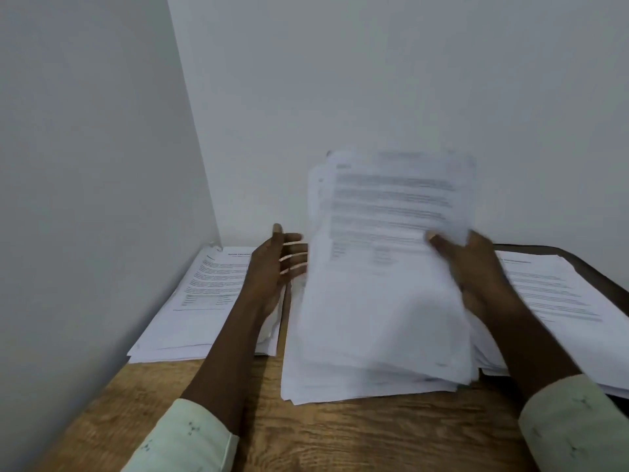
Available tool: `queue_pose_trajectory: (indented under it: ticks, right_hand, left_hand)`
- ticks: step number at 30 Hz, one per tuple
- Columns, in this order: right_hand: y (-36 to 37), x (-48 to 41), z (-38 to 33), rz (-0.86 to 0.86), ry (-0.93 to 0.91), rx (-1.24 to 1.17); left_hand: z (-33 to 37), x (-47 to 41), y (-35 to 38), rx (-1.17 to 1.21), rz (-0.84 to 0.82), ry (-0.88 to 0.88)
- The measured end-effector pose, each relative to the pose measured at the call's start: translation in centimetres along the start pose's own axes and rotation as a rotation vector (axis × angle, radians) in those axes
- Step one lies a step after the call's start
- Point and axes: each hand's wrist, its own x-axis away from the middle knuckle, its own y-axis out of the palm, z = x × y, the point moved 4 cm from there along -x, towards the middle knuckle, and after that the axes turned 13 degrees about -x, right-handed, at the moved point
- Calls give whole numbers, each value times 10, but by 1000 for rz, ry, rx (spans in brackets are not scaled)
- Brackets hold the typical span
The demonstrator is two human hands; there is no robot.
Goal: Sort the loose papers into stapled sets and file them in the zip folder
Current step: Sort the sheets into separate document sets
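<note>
Wood-grain bench (323, 434), set in a corner of pale grey wall (340, 80). Landmark: middle stack (357, 379) of white printed papers, at bench centre.

Hard to read:
- Lifted sheets (391, 206), held above the middle stack's far half, are motion-blurred. Lines of print show, no words legible. Their edges fan out unevenly; count cannot be told.
- The lifted sheets hide the far part of the middle stack.
- Left hand (272, 267), just left of the middle stack: its fingertips end at the left edge of the lifted sheets. Contact cannot be told.
- Right stack (551, 291), right of the middle stack, is cut off by the frame edge and partly covered by the right forearm.
- Dark surface (592, 267) with a rounded corner lies beyond the right stack. Whether it is a folder or part of the bench cannot be told.
- Both pale sleeves (190, 434) are cut by the lower frame edge.

Hands:
- Right hand (476, 267): grip clamped on the lower right edge of the lifted sheets, thumb on the front face.
- Left hand: grip apart, fingers straight, thumb up.

Left stack (204, 301), left of the middle stack, lies flat against the wall with its printed top page face up.
</note>
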Motion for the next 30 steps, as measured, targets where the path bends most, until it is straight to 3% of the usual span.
queue_pose_trajectory:
  ticks: [2,4,8,13,18,25,30]
  right_hand:
    - [-18,-7,-19,113,-44,-185]
    - [-34,-11,-24,118,-35,-279]
    - [-45,-11,-3,68,76,-243]
    - [-46,-11,9,-1,108,-31]
    - [-54,-15,14,20,175,40]
    - [-54,-13,15,-28,256,-22]
    - [-49,-14,21,-55,263,15]
  left_hand:
    - [-6,-6,-21,-168,214,26]
    - [-18,-8,-28,-393,277,14]
    - [-30,-11,-8,-728,199,-34]
    - [-41,-19,-3,-861,145,-81]
    - [-42,-22,-6,-822,144,-140]
    - [-62,-29,-27,-385,167,-181]
    - [-58,-24,-27,-363,185,-166]
